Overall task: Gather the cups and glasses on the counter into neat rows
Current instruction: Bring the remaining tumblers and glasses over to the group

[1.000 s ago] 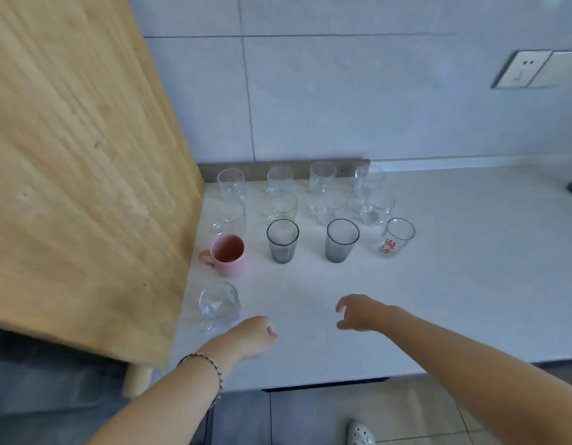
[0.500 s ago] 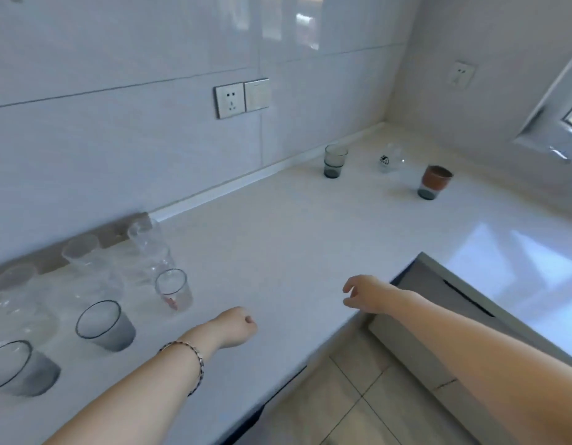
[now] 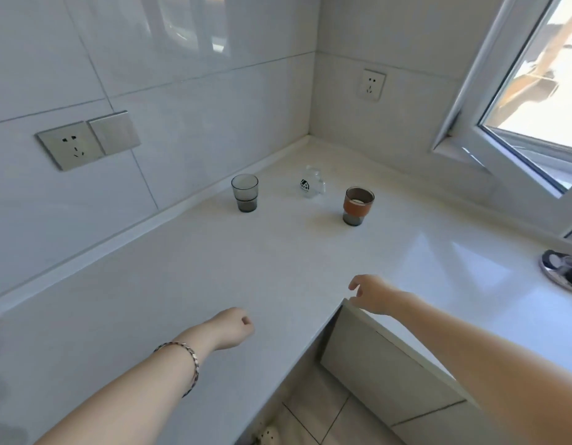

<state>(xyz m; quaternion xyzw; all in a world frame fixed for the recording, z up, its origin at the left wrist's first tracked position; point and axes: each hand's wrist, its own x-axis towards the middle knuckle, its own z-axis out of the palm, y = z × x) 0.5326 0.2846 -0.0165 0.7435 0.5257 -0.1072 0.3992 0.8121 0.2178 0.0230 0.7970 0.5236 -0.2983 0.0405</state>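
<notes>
Near the corner of the surface [image 3: 278,268] stand a smoky grey glass [image 3: 245,196], a clear logo glass [image 3: 311,184] and an orange-sleeved glass [image 3: 358,205], well apart from the left hand [image 3: 231,327], grip clenched on nothing, and the right hand [image 3: 371,293], grip released.

1. Three vessels stand on the counter [image 3: 278,268] toward its far corner, each apart from the others.
2. The tumbler [image 3: 245,197] is leftmost, near the back wall.
3. The small glass [image 3: 312,184] is right of it and farthest back; whether it stands upright cannot be determined.
4. The sleeved cup [image 3: 358,205] is rightmost and nearest of the three.
5. A dish [image 3: 561,274] sits on the counter at far right, below the window [image 3: 519,123].
6. The left hand [image 3: 233,327] and right hand [image 3: 371,295] are above the counter's near edge, well short of all three vessels.
</notes>
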